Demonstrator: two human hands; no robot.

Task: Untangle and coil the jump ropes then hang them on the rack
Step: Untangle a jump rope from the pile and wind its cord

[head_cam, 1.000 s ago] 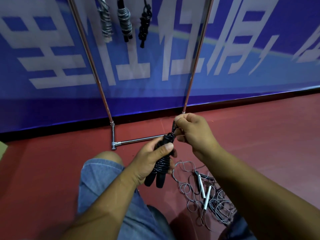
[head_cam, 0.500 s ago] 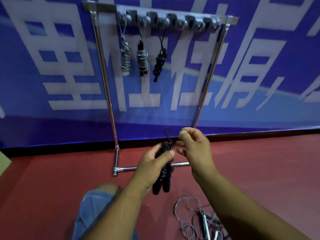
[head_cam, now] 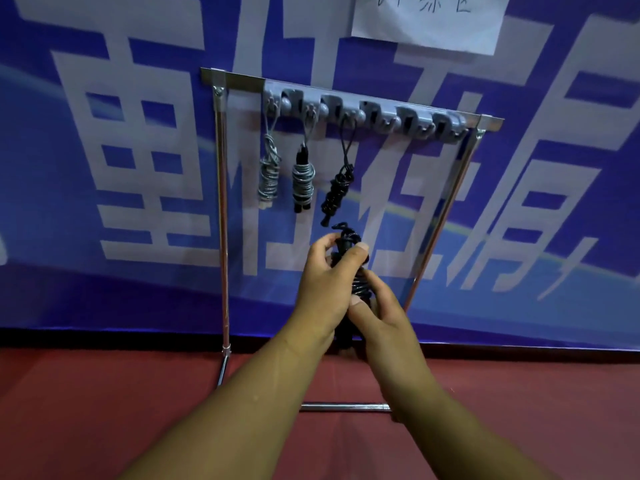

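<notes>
Head view. A black rope (head_cam: 360, 287), wound into a tight bundle, is held up in both hands in front of the rack (head_cam: 221, 202), below its hooks and well above the floor (head_cam: 104, 410). Glossy coils wrap round and round a dark core. A small loop sticks out of the top, and the dark lower end shows under the hands, partly hidden by them.

The left hand (head_cam: 323, 285) grips the upper part, with its fingers curled behind the bundle and its thumb pressed across the front near the top. The right hand (head_cam: 382, 318) grips the lower part, thumb on the front coils and fingers curled round the far side. The two hands touch around the bundle and cover much of its middle.

The rack is a chrome frame standing on the red floor against a blue banner (head_cam: 41, 202) with large pale characters. A grey hook strip (head_cam: 381, 117) runs along the top bar. Three coiled ropes hang from its left hooks: a grey rope (head_cam: 268, 180), a grey-and-black rope (head_cam: 303, 183) and a hung black rope (head_cam: 337, 194). The lower end of the last one hangs just above the held bundle's loop.

A white paper sheet (head_cam: 426, 22) with handwriting is fixed to the banner above the rack. The forearms cross in front of the base bar (head_cam: 343, 407), so only a short stretch of it shows between them. The right arm hides the foot of the right post (head_cam: 446, 209).
</notes>
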